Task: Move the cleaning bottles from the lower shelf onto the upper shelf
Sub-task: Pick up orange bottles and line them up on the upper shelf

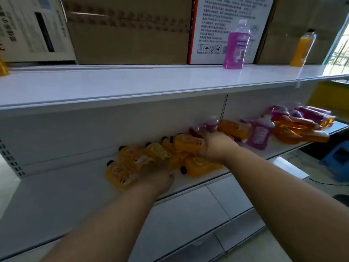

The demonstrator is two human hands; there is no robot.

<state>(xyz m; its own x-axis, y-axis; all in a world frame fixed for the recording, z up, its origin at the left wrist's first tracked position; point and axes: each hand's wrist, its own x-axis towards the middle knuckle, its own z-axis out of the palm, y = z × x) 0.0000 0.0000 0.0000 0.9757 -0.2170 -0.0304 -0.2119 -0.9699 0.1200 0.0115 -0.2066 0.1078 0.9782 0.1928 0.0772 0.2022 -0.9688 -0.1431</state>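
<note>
Both hands reach among lying orange bottles (156, 157) on lower shelf (56, 195). Right hand (215, 146) grasps one; left hand (160, 178) grip unclear. Purple bottle (237, 46) upright on upper shelf (113, 84), cartons (128, 31) behind.

Soft daylight from the right, glare on the upper shelf (132, 82), overall blur, wide-angle edge bending.

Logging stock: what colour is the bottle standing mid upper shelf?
Purple, clear cap: the purple bottle, head view.
</note>
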